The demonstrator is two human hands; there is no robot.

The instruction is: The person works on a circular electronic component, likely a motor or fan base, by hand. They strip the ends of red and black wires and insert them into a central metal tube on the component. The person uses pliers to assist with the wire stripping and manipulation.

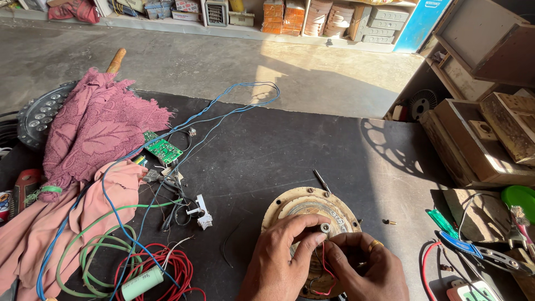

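While I am watching from the head view, a round, cream-coloured motor housing (pixel 290 205) is lying flat on the dark worktop (pixel 267 145), low in the frame at about six o'clock. My left hand (pixel 278 259) is resting on its near edge, thumb and forefinger closing on a small grey bushing (pixel 324 228) at the centre of the housing. My right hand (pixel 365 266), a ring on one finger, is sitting just beside it at four o'clock of the bushing, its fingers curling in and pinching thin red wires (pixel 326 276) that are looping down over the housing; how firmly it is gripping them I cannot tell.

A thin metal rod (pixel 321 181) is lying just past the rim at twelve o'clock. Two small screws (pixel 389 222) are lying near the housing at three o'clock. Farther out at three o'clock, a green-handled screwdriver (pixel 442 222) and blue-handled pliers (pixel 473 249) are resting on the worktop. At nine o'clock, a white plug (pixel 202 214) is sitting among tangled blue wires (pixel 223 108) and a green cable coil (pixel 100 253), with red wire (pixel 167 267) and a pale green capacitor (pixel 142 282) nearer me. At ten o'clock a green circuit board (pixel 163 148) is lying beside a pink cloth (pixel 95 131).
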